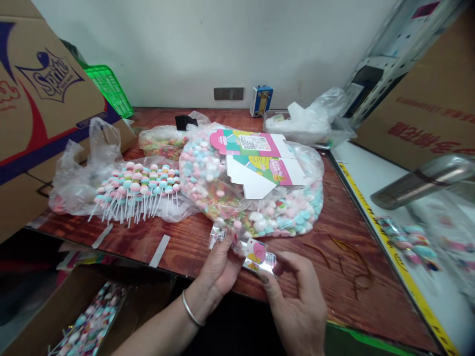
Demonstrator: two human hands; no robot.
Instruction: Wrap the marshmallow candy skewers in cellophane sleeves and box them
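Between my two hands, above the front edge of the table, is a small clear plastic wrapper [255, 251] printed in pink and yellow. My left hand [219, 271], with a silver bangle on its wrist, pinches the left end. The thumb and fingers of my right hand [299, 299] grip the right end. Whether anything is inside the wrapper, I cannot tell. Just beyond lies a big clear bag of pastel candies [202, 163], with flat printed cartons [260, 170] on top. To its left, several marshmallow lollipops [137, 183] lie in rows on plastic, sticks toward me.
At left stand a Sprite carton [55, 84] and a green basket [107, 86]. A plastic tub [309, 131] sits at the back right. Brown ties [349, 262] lie at right, near a metal flask [423, 183]. Below the table, an open box [48, 306] holds wrapped candies.
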